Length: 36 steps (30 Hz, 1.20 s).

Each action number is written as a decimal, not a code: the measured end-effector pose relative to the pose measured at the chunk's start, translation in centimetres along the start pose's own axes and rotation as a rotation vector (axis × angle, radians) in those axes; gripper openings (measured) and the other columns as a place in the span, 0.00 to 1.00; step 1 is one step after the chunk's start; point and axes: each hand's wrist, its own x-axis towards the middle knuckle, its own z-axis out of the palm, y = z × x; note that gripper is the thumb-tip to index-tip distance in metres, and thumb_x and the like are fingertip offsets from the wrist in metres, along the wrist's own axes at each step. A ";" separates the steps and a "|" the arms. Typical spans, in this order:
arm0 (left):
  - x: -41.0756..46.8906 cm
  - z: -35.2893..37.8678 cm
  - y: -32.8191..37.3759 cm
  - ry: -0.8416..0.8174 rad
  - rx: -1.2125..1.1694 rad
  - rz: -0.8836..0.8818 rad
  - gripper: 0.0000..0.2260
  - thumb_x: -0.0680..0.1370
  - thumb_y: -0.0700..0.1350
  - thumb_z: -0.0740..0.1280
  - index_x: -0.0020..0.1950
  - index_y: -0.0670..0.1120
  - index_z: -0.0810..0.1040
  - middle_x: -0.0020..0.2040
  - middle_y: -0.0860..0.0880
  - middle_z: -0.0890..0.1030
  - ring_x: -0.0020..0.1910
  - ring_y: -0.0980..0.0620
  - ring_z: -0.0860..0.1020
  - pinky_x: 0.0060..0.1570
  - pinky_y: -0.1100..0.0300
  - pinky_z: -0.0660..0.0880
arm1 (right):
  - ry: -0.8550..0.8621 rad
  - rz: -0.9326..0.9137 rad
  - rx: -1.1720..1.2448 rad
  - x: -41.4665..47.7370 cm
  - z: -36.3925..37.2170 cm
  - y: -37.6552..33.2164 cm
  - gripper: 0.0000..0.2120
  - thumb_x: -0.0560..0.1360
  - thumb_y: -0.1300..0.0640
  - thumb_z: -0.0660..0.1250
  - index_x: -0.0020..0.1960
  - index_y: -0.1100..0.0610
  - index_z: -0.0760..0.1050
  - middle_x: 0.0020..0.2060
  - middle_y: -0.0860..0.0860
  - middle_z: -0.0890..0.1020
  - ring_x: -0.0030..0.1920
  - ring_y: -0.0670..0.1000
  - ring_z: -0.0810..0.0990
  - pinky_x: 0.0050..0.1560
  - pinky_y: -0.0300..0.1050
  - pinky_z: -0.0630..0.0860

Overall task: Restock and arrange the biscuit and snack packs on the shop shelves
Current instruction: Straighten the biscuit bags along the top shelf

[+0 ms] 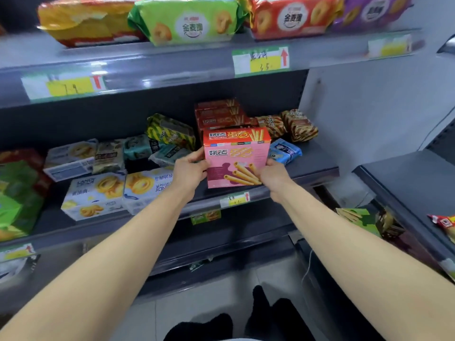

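A pink egg-roll box (pixel 235 166) lies on the middle shelf (pixel 315 172), and an orange egg-roll box (pixel 236 137) rests on top of it. My left hand (pixel 190 168) grips the pink box's left side. My right hand (pixel 272 174) holds its lower right corner. Behind them stands a stack of dark red egg-roll boxes (pixel 219 114). A blue snack pack (pixel 285 151) lies just right of the pink box.
White butter-cookie boxes (pixel 94 195) and mixed packs (pixel 170 131) fill the shelf's left part. Brown striped packs (pixel 298 125) sit at the back right. Large cookie bags (pixel 187 18) line the upper shelf (pixel 172 62). A second shelf unit (pixel 406 178) stands at right.
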 end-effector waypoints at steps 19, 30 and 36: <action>3.7 2.1 -2.8 0.188 -0.064 -0.081 0.19 0.77 0.32 0.64 0.68 0.40 0.72 0.60 0.41 0.79 0.49 0.51 0.78 0.33 0.70 0.78 | -0.128 0.048 -0.231 5.6 0.4 0.2 0.16 0.76 0.66 0.57 0.62 0.59 0.72 0.55 0.54 0.79 0.52 0.52 0.74 0.50 0.42 0.69; 2.8 2.3 -2.3 0.204 0.039 -0.132 0.18 0.79 0.37 0.64 0.69 0.40 0.70 0.63 0.42 0.77 0.54 0.49 0.76 0.53 0.60 0.72 | -0.152 0.022 -0.179 4.4 -0.2 -0.1 0.15 0.76 0.66 0.59 0.61 0.59 0.72 0.55 0.54 0.79 0.52 0.51 0.74 0.50 0.40 0.69; 1.9 2.0 -1.3 0.304 0.155 -0.124 0.21 0.78 0.40 0.65 0.70 0.37 0.67 0.66 0.41 0.73 0.61 0.45 0.74 0.58 0.56 0.73 | -0.119 -0.001 -0.179 3.2 -1.6 -1.4 0.19 0.78 0.65 0.59 0.69 0.63 0.65 0.62 0.58 0.75 0.58 0.55 0.74 0.52 0.41 0.67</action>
